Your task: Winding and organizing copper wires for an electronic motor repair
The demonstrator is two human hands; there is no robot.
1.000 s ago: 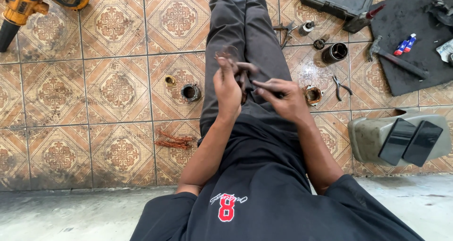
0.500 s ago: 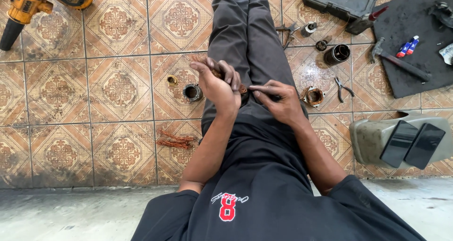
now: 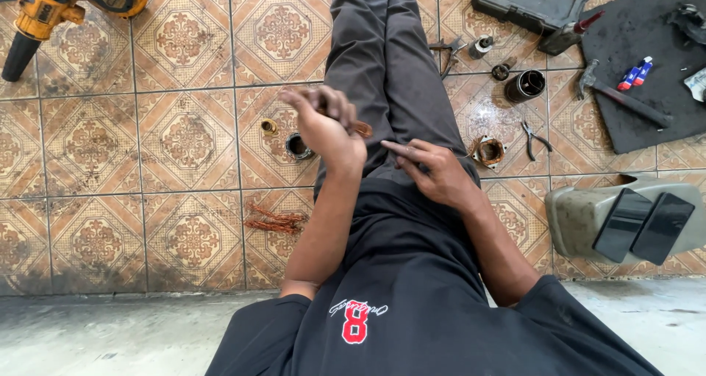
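Copper wire (image 3: pixel 360 129) pokes from the clenched left hand (image 3: pixel 323 126), raised over the lap; the right hand (image 3: pixel 434 171), beside it, is spread and holds nothing. Stripped strands (image 3: pixel 273 219) already lie below-left of the grip; a wound coil (image 3: pixel 487 151) waits right.

On my feed I see few packaged or labelled things. A small tube (image 3: pixel 634 73) with a blue body, red band and white cap lies on the dark mat (image 3: pixel 640 118) at upper right. At the mat's right edge a whitish packet (image 3: pixel 697 84) is cut off by the frame. The person's black shirt carries a red-and-white printed emblem (image 3: pixel 357 318) at the chest. I see no screens or signs.
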